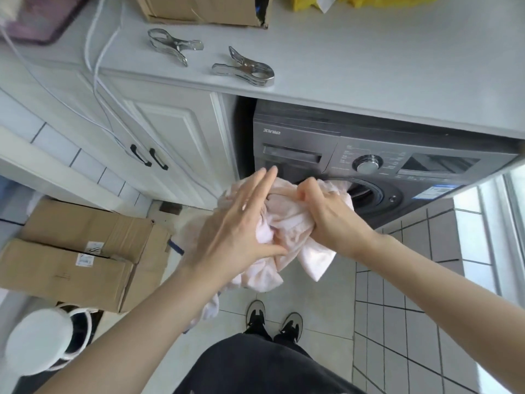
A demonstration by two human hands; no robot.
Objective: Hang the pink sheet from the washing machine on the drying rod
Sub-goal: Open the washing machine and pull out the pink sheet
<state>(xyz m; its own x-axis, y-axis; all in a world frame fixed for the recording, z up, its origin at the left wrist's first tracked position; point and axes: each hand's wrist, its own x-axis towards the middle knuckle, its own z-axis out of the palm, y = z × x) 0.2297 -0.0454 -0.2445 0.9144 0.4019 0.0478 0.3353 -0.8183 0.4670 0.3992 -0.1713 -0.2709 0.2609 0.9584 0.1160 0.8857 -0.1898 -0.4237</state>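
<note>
The pale pink sheet (287, 223) is bunched up in front of the grey washing machine (366, 155), one end trailing into the drum opening (366, 191). My right hand (326, 211) grips a crumpled fold of it with curled fingers. My left hand (241, 220) lies flat against the bundle's left side, fingers straight and pointing up, thumb under the cloth. More of the sheet hangs down below my left wrist. No drying rod is in view.
Two metal clips (244, 68) (173, 45) lie on the white countertop (369, 66) above the machine. Cardboard boxes (76, 251) sit on the floor at the left, beside a white cabinet (159, 132). My feet (272, 319) stand on white floor tiles.
</note>
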